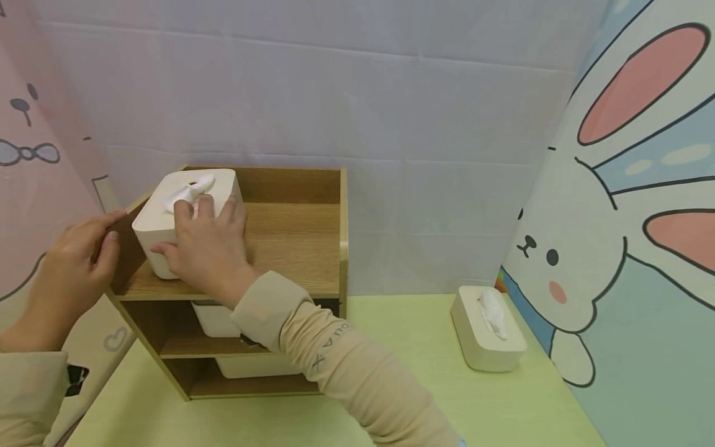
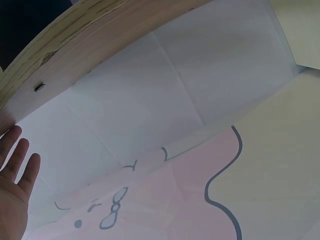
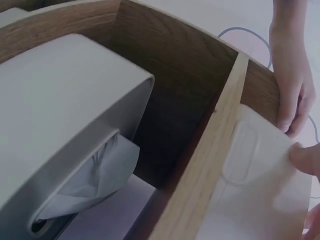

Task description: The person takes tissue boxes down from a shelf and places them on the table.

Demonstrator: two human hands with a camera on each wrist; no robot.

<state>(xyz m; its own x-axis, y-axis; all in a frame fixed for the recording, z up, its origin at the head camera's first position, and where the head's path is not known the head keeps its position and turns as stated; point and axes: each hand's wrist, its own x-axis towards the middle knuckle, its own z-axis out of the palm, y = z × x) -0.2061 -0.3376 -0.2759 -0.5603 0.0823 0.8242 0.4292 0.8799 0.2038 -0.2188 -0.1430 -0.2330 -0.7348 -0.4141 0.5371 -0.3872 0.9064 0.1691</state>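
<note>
A white tissue box (image 1: pixel 153 239) with a tissue sticking out of its top stands at the left end of the top shelf of a small wooden shelf unit (image 1: pixel 296 248). My right hand (image 1: pixel 209 242) grips this box, fingers over its top and thumb against the front; the thumb (image 3: pixel 306 159) also shows on its white side in the right wrist view. My left hand (image 1: pixel 78 273) rests at the unit's left side panel, its fingers extended along the outside. In the left wrist view, these fingertips (image 2: pixel 16 131) reach the panel's underside edge.
Two more white boxes sit in the middle (image 1: pixel 215 320) and bottom (image 1: pixel 257 366) compartments, partly behind my right arm. The middle one (image 3: pixel 75 85) has a tissue hanging out. Another tissue box (image 1: pixel 488 329) stands right on the green table (image 1: pixel 402 360). Printed cloths hang around.
</note>
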